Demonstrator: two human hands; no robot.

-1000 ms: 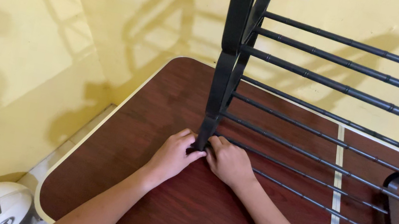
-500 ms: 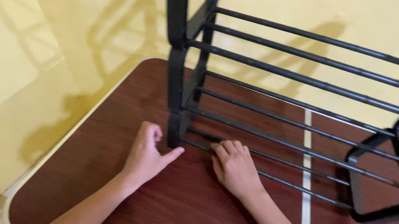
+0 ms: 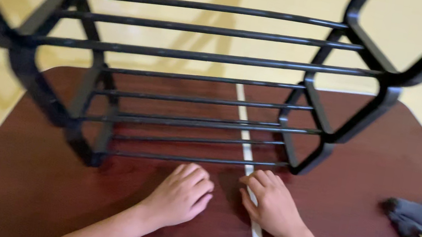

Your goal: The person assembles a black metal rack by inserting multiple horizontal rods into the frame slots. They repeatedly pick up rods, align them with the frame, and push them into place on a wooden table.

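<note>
Black metal tiered rack w/ thin bars [image 3: 199, 85] stands assembled on the dark wood-grain table [image 3: 386, 165] — left hand [image 3: 181, 194] & right hand [image 3: 272, 203] rest flat just before its lowest bar, grip loose, holding nothing — little looks left.

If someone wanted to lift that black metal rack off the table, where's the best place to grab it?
Probably by the two looped end frames, one hand on each, coming in from the left and right sides. The black rack is wide and stands upright on the table; its thin rails run lengthwise, and the end frames look thicker, with open loops to hook fingers through. Both the left hand and the right hand lie empty in front.
</note>
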